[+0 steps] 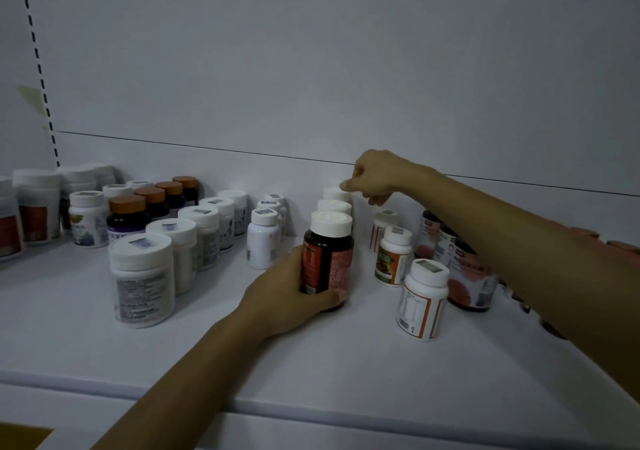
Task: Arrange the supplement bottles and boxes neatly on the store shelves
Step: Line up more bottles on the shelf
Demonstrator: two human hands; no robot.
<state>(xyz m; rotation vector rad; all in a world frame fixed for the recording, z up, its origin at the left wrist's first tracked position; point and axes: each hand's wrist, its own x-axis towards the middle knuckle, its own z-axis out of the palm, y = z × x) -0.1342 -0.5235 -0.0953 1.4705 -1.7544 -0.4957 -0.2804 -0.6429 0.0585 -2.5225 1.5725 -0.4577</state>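
A dark bottle with a red label and a white cap is held upright on the white shelf, near the middle and a little back from the front edge. It is gripped low around its body by the left hand, with the thumb wrapped across the front of the base and the fingers hidden behind. Directly behind it, two more white-capped bottles are lined up in one file: the middle bottle and the rear bottle, only their caps being seen. The right hand is reached over to the rear bottle, fingers curled, with a fingertip laid on the cap's far right edge; whether the cap is actually pinched cannot be told.

Just left of this file, a short row of small white bottles is set running back toward the back panel. Further left, a longer row of wide white jars is ranged diagonally, and beside it a row of dark bottles with brown caps. Large white tubs are stood at the far left edge.

To the right, a white bottle with an orange stripe is placed nearest the front, a green-labelled bottle behind it, and dark bottles with pink labels partly hidden under the right forearm. A slotted upright is seen at the upper left.
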